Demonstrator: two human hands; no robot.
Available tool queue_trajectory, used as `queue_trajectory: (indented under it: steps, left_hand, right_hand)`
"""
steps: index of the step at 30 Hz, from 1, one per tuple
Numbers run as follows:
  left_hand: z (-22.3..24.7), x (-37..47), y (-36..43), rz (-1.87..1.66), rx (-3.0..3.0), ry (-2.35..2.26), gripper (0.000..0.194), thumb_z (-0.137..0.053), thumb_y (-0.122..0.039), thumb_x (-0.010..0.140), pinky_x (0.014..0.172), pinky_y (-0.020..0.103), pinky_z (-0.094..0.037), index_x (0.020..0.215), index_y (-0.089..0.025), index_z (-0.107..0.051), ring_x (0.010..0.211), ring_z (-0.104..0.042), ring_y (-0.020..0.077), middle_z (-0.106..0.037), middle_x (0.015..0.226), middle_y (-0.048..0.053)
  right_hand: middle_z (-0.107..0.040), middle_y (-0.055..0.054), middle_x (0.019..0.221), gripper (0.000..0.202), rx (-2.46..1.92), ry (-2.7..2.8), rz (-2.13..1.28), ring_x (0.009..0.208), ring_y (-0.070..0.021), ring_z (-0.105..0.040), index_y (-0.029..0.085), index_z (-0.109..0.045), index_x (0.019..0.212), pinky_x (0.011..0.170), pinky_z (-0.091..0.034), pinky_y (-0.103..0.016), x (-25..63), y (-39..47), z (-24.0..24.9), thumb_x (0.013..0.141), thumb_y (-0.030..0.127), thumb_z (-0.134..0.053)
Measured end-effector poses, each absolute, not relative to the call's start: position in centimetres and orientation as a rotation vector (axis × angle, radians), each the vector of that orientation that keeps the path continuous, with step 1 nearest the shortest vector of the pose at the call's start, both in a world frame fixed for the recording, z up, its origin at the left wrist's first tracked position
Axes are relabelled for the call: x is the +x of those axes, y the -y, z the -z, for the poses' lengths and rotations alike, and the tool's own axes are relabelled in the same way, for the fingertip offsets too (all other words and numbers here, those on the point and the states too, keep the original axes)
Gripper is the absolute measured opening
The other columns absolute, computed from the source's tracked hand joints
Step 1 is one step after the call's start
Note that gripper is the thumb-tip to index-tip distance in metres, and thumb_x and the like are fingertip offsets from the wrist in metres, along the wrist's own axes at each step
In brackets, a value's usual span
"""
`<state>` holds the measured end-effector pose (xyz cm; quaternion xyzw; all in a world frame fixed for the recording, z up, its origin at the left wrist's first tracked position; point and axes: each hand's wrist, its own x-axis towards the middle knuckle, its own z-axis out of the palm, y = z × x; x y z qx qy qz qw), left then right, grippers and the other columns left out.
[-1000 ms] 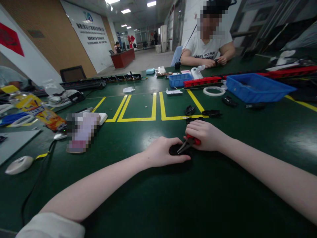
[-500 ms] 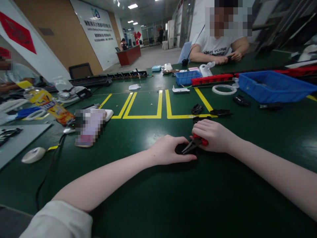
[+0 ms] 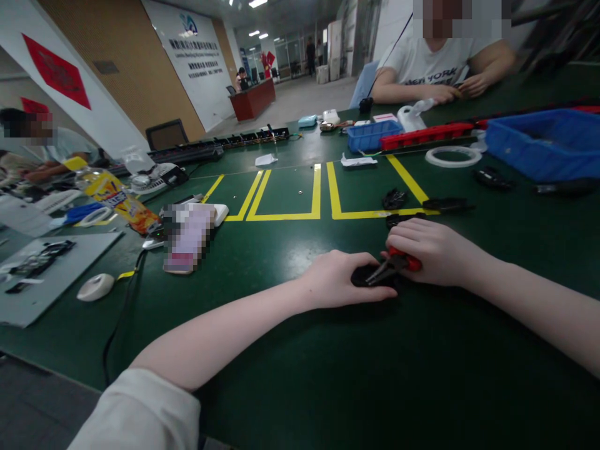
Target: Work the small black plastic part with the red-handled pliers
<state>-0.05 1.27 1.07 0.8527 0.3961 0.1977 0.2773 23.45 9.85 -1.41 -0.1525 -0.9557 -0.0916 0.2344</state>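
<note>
We press our left hand (image 3: 344, 281) flat over a small black part (image 3: 363, 275) on the green counter (image 3: 375, 375), low and centre in view. Our right hand (image 3: 434, 250), at 3 o'clock of it, is closed around red-handled pliers (image 3: 394, 265) whose tips touch the part. More black pieces (image 3: 395, 199) lie at 12 o'clock, by the yellow tape lines (image 3: 323, 215).

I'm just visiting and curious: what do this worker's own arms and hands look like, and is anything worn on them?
Both hands, left hand and right hand, are bare: no gloves, rings or watch show. Both forearms are uncovered. A pale, whitish sleeve covers the left upper arm; the right arm's sleeve is out of view.
</note>
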Motion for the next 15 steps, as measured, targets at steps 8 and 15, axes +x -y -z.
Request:
queue_trajectory:
  steps: [8,15]
  left_hand:
    - [-0.68,-0.36,-1.67,-0.535,2.304,-1.030,0.042,-0.066,-0.058,0.088,0.058,0.023,-0.037,0.104,-0.020,-0.064,0.068,-0.061,0.0146,-0.067,0.081,-0.001]
    - [-0.96,-0.26,-1.51,-0.527,2.282,-1.051,0.041,-0.066,-0.057,0.088,0.059,0.023,-0.039,0.106,-0.020,-0.063,0.069,-0.061,0.0145,-0.068,0.083,0.000]
  right_hand:
    - [-0.065,-0.009,0.082,0.012,-0.280,2.569,0.252,0.074,-0.0229,-0.061,0.024,-0.056,0.088,0.065,-0.049,-0.039,23.61,-10.22,1.32,0.079,0.018,-0.061]
    - [-0.064,-0.008,0.082,0.010,-0.321,2.591,0.273,0.074,-0.0229,-0.060,0.023,-0.055,0.086,0.065,-0.050,-0.040,23.67,-10.14,1.28,0.080,0.018,-0.060]
